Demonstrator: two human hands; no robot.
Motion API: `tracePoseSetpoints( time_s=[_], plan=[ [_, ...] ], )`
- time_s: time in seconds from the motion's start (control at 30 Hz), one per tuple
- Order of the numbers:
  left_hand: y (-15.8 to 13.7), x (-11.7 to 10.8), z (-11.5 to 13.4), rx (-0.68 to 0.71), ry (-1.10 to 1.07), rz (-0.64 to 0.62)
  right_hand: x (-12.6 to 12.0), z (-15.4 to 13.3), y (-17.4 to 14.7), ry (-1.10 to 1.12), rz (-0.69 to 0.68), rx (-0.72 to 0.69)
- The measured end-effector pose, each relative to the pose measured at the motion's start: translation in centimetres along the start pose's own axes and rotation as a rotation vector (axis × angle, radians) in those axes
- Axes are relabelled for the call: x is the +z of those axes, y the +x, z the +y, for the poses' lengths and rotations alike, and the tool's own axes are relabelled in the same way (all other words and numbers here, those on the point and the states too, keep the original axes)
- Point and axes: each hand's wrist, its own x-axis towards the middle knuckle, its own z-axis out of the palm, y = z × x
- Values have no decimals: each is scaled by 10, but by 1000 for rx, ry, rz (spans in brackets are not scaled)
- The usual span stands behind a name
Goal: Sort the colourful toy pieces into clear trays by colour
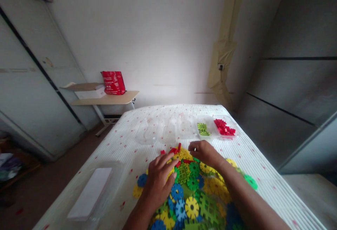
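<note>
A heap of flat plastic gear-shaped pieces (193, 191), yellow, green, blue and red, lies on the table near me. My left hand (158, 179) rests flat on the heap's left side with fingers spread, touching yellow pieces. My right hand (204, 153) hovers at the heap's far edge with fingertips pinched together close to red pieces (177, 150); whether it holds one I cannot tell. Farther away, one clear tray holds green pieces (203, 129) and another holds red pieces (224, 127).
The table's white dotted cloth (263, 167) covers the whole top. Empty clear trays (163, 130) stand in a row left of the filled ones. A clear lidded box (91, 193) sits at the near left. A side table with a red bag (113, 82) stands by the wall.
</note>
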Motion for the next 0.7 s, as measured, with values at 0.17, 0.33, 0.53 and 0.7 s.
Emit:
tracePoseSetpoints(
  time_s=[0.17, 0.33, 0.53, 0.7],
  plan=[
    [-1, 7, 17, 22, 87, -128, 21, -19, 1, -229, -64, 89],
    [2, 5, 19, -38, 62, -187, 25, -22, -4, -312, -89, 99],
    [4, 1, 20, -72, -26, -149, 24, -19, -6, -387, -142, 71],
    [4, 0, 19, -100, -98, -93, 24, -19, -7, -416, -149, 70]
  ],
)
